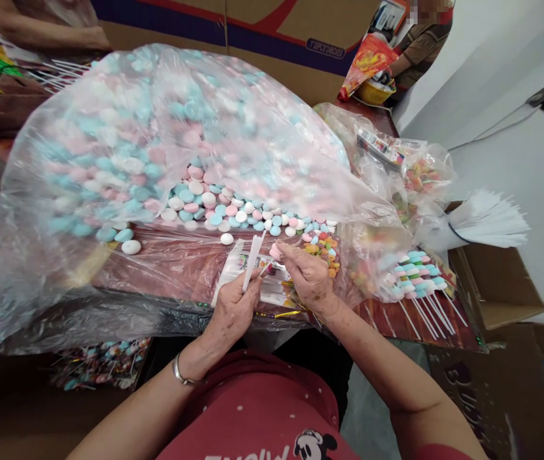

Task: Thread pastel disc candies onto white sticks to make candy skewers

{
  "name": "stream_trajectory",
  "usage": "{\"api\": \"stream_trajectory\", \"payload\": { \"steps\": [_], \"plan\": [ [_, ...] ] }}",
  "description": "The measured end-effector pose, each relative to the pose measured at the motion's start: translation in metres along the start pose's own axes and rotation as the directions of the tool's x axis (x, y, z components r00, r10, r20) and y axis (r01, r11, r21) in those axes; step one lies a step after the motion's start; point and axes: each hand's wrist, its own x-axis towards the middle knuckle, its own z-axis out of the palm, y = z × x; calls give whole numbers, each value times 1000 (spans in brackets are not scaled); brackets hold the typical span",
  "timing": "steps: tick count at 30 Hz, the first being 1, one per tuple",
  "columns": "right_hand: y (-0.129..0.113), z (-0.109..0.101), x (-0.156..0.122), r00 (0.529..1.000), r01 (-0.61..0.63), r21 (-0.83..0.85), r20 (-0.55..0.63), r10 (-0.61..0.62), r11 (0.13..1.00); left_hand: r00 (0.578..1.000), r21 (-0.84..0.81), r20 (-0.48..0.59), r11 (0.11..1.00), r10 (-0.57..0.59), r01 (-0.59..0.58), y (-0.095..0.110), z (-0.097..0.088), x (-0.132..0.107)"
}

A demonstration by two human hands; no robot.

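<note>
Near the front edge of the table, my left hand (236, 306) is closed around a few white sticks (253, 260), which point up and away. One thin stick slants out of it towards my right hand (311, 280). Between its thumb and fingers, my right hand pinches a pink marshmallow (276, 251), close to that stick's tip; whether they touch I cannot tell. Beneath my hands lie printed plastic wrappers (228, 271). Just right of my right hand is a pile of colourful ring-shaped gummies (330, 260). Loose pink, blue and white marshmallows (209, 199) spill from a large clear bag (253, 121).
Several marshmallow skewers (418, 276) lie at the table's right end. Behind them are a bundle of white sticks (490, 220) and plastic bags of sweets (425, 172). An open cardboard box (506, 287) stands at the right. Other people's arms (46, 32) show at the back.
</note>
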Motion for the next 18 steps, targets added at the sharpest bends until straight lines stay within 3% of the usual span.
{"api": "stream_trajectory", "payload": {
  "steps": [6, 9, 11, 12, 15, 18],
  "plan": [
    [-11, 4, -4, 972, 98, -8, 214, -94, 995, 999, -1, -11, 999, 41, -41, -1, 0, 0],
    [-9, -20, 10, 989, 32, -182, 150, -5, 983, 999, -40, -43, 999, 22, -24, -2, 0, 1],
    [-1, -42, 21, 996, -60, -347, 39, 79, 936, 998, -38, -59, 999, 18, -20, -4, 0, 2],
    [4, -52, 26, 997, -50, -418, 36, 71, 907, 998, -36, -57, 999, 21, -23, -4, -1, 2],
    [17, -68, 33, 972, 117, -577, 234, 27, 808, 999, -36, -45, 999, 16, -18, -6, -2, 2],
    [19, -65, 30, 914, 269, -680, 403, 41, 682, 999, -43, -43, 999, 11, -13, -5, -2, 2]
  ]
}}
